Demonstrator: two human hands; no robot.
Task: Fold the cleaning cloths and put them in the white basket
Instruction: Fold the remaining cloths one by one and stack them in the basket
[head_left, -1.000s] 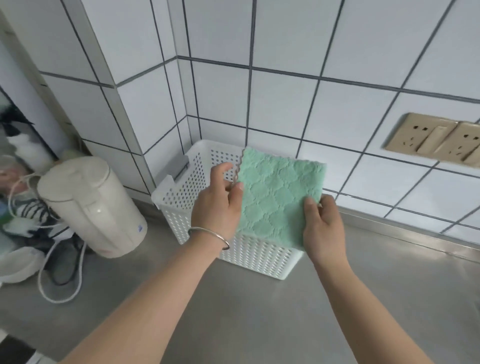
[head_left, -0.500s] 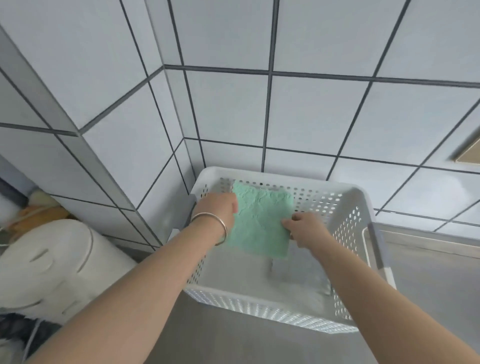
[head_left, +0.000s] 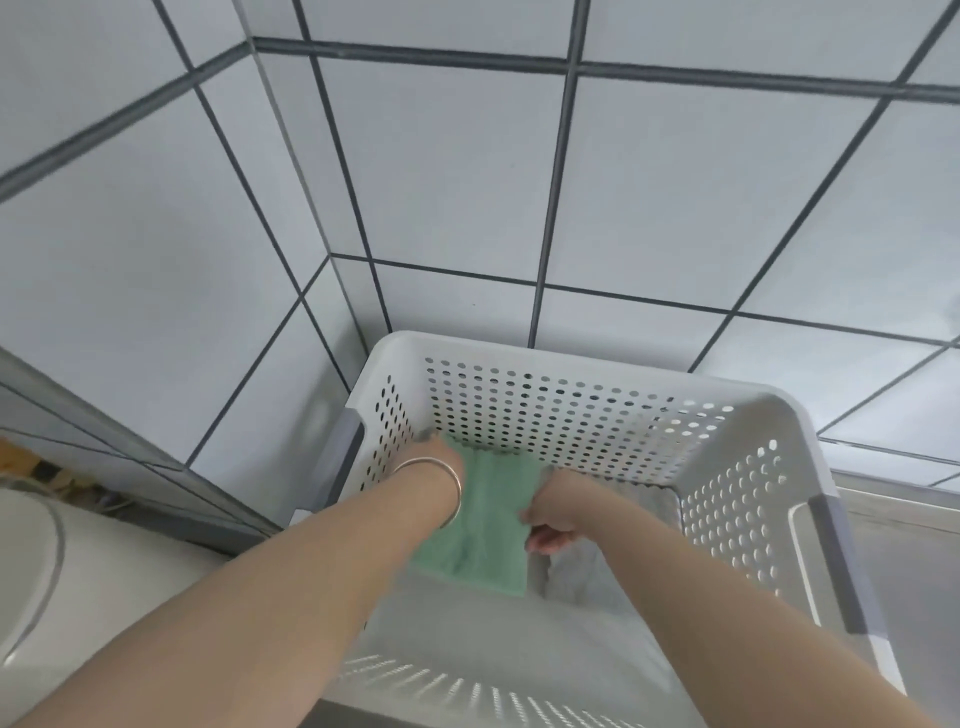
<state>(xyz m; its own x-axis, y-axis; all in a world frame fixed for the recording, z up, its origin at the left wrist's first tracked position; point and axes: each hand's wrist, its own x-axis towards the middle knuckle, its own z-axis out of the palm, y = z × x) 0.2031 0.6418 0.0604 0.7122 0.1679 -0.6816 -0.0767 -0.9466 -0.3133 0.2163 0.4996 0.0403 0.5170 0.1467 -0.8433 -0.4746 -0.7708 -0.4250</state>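
The folded green cloth is deep inside the white perforated basket, standing near its back left corner. My left hand, with a silver bangle on the wrist, reaches down along the cloth's left edge, its fingers mostly hidden behind the cloth and wrist. My right hand grips the cloth's right edge with curled fingers. A grey cloth lies on the basket floor to the right of the green one.
The basket stands in a corner of white tiled walls on a steel counter. A white kettle sits at the far left. Grey handles flank the basket's sides.
The view has moved closer over the basket. Both hands have lowered the green cloth from above the rim down into the basket toward its floor.
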